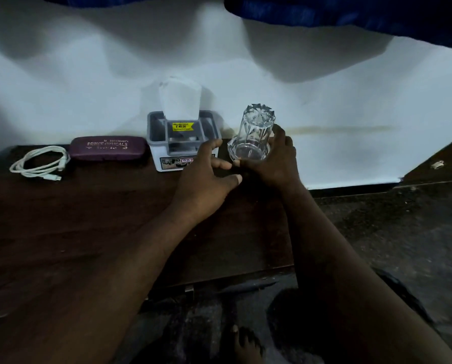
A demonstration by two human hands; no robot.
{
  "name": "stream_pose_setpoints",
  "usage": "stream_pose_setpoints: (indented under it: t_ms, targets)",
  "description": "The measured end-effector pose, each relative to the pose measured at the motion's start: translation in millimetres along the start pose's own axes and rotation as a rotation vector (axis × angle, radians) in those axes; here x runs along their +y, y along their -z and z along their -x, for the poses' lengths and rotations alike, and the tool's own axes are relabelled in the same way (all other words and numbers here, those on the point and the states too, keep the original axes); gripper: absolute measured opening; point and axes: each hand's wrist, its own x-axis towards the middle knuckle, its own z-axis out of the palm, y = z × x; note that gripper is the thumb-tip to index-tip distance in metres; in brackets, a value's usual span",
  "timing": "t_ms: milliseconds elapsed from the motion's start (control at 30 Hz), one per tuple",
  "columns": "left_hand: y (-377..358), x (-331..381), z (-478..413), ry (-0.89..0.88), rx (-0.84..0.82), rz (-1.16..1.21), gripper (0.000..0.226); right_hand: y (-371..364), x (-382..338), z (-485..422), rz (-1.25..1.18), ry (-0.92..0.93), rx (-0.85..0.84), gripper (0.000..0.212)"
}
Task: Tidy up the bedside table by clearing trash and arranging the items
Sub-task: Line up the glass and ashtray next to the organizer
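One clear faceted glass tumbler (256, 132) stands mouth down near the back right corner of the dark wooden bedside table (88, 219). Its star-cut base points up and its wider rim is low at the tabletop. Whether the rim is fully resting on the wood cannot be told.

The right hand (274, 164) holds this tumbler, with fingers curled round its right side and the thumb at the lower front of the rim. The left hand (206, 177) lies just left of the glass with its fingers spread and relaxed, gripping nothing. One fingertip reaches the front right corner of the box beside it, and another comes close to the right thumb.

That box is a single white plastic holder with a grey compartmented top (159, 156), just left of the tumbler. It carries one yellow price sticker (183, 126), and one white sheet of tissue (180, 101) stands up from its back section.

Left of the holder and near it lies one closed purple spectacle case with gold lettering (109, 148), lengthwise along the back edge. Further left, close to the table's left edge, is one white charging cable (39, 162) wound in a loose coil, its plug end toward the front.

Behind the table is a white wall (324, 101), with dark blue cloth (351, 17) hanging at the top. To the right is a dark speckled floor (403, 232), and one bare foot (245, 342) shows at the bottom edge.
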Motion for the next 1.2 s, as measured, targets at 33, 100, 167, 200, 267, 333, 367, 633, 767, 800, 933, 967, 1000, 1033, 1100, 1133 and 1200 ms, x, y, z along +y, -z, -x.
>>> stream_pose_setpoints:
  t_ms: [33,100,167,200,267,333,367,633,767,800,933,967,1000,1033,1100,1133,1200]
  targets:
    - [0,0,0,-0.003,-0.002,-0.002,0.083,0,0,-1,-0.003,0.009,0.001,0.120]
    - [1,-1,0,-0.006,-0.006,0.000,0.083,2,2,-5,-0.019,0.022,-0.019,0.117]
    - [1,-2,0,-0.004,-0.011,0.008,0.084,7,-1,-5,-0.053,0.021,-0.082,0.108]
    - [1,-2,0,-0.005,-0.016,0.008,0.083,9,-2,-4,-0.069,0.027,-0.110,0.106]
    - [1,-3,0,-0.005,-0.027,0.010,0.082,10,-5,-3,-0.071,0.052,-0.141,0.104]
    - [1,-5,-2,0.004,-0.031,0.024,0.080,11,-6,-2,-0.074,0.079,-0.157,0.096]
    - [1,-5,-2,0.008,-0.031,0.031,0.079,11,-6,-2,-0.080,0.087,-0.165,0.092]
    - [-1,-4,-2,0.010,-0.031,0.042,0.078,3,-4,-1,-0.179,0.029,-0.056,0.085]
    - [1,-4,-1,0.001,-0.033,0.032,0.077,-4,-7,-3,-0.206,-0.012,0.039,0.068]
    - [1,-4,-1,-0.001,-0.032,0.031,0.076,-6,-7,-4,-0.210,-0.019,0.048,0.065]
    - [1,-4,-2,0.002,-0.030,0.036,0.074,-10,-9,-5,-0.239,-0.052,0.079,0.062]
    - [2,-4,-2,0.004,-0.029,0.036,0.074,-11,-10,-4,-0.237,-0.043,0.090,0.064]
    - [2,-4,-1,0.007,-0.029,0.036,0.074,-12,-10,-3,-0.234,-0.034,0.099,0.067]
    - [2,-4,-1,0.010,-0.028,0.037,0.074,-12,-10,-2,-0.232,-0.027,0.107,0.071]
    - [2,-4,-1,0.012,-0.027,0.037,0.073,-12,-12,0,-0.218,-0.014,0.118,0.075]
    - [3,-3,-1,0.012,-0.026,0.038,0.072,-12,-12,1,-0.210,-0.006,0.119,0.074]
    - [4,-3,-1,0.005,-0.024,0.034,0.071,-12,-11,1,-0.203,-0.004,0.117,0.067]
